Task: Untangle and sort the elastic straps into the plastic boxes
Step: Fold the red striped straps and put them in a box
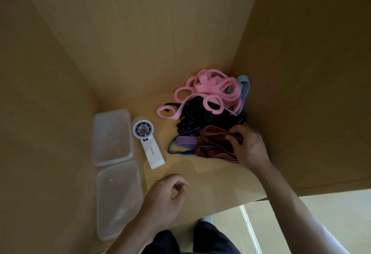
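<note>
While the right hand (249, 147) pinches the red strap (212, 139) at the near side of the tangle (208, 101), by the right edge of the worktop (190, 173), the left hand (166, 195), loosely curled and empty, hovers nearer the plastic boxes (111, 137) along the left edge.

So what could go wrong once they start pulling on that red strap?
1. The right hand grips the red strap, which lies tangled with the blue strap and against the black straps. A pull may drag the whole pile, since the left hand holds nothing down.
2. The handheld fan lies between the pile and the plastic boxes; a strap carried across could knock it.
</note>
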{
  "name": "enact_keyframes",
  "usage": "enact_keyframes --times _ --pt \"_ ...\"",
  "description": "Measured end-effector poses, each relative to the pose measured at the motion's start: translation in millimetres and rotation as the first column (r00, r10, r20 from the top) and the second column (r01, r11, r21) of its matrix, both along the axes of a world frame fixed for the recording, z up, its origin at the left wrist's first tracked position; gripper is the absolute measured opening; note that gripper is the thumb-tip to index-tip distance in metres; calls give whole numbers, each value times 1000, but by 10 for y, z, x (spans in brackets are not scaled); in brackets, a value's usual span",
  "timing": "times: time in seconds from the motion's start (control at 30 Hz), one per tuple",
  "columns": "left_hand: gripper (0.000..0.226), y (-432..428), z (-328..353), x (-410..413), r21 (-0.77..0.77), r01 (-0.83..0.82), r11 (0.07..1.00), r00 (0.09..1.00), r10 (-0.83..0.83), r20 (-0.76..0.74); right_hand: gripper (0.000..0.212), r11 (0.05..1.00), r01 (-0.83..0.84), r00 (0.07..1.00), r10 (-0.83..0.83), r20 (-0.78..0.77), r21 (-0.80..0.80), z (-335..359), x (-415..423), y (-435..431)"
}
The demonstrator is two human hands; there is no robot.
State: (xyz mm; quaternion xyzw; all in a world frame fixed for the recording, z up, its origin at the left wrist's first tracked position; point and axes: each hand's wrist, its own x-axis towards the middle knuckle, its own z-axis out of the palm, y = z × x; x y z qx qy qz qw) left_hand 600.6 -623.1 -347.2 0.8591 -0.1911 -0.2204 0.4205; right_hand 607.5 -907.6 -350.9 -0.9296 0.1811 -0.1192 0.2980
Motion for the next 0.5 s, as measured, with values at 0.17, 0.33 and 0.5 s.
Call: enact_keyframes --times 0.17,0.33,0.5 --pt "19 -188 135 126 -124 -67 990 997 61 -53 4 964 -48 980 -5 199 260 599 -50 -84" --pt "18 -602 342 178 -267 -144 953 988 123 -93 6 821 -123 946 -72 315 557 1114 -50 -139" --pt "49 -1064 477 231 -317 -81 945 995 59 -79 10 508 -197 942 -139 305 839 1399 -81 -155"
